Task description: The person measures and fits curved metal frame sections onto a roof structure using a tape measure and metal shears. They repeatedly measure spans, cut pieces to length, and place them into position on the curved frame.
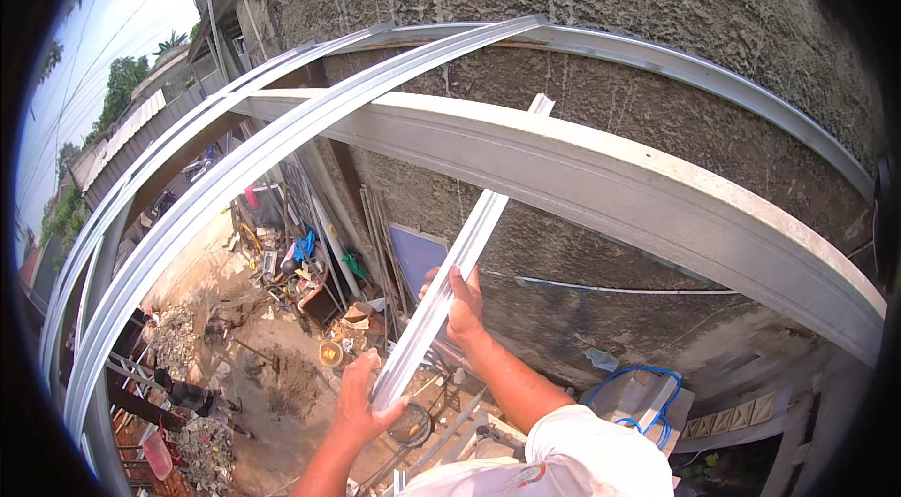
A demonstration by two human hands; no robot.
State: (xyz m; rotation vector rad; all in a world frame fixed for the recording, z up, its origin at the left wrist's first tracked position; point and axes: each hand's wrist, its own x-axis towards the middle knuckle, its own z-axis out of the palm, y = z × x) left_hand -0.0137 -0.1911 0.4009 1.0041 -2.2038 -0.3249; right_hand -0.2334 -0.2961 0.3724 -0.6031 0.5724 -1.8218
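I hold a long light metal channel strip (469,244) with both hands; it slants up from lower left to the wide grey steel beam (601,178) and its top end shows above that beam. My left hand (361,394) grips its lower end. My right hand (460,305) wraps around it a little higher. Both forearms rise from the lower edge, the right one out of a white sleeve (582,455).
Curved-looking metal roof rails (225,168) run from upper right to lower left. A rough plastered wall (657,18) stands behind. Far below lie rubble, tools, a bucket (330,352), a blue cable coil (638,384) and a person (192,396) on the dirt ground.
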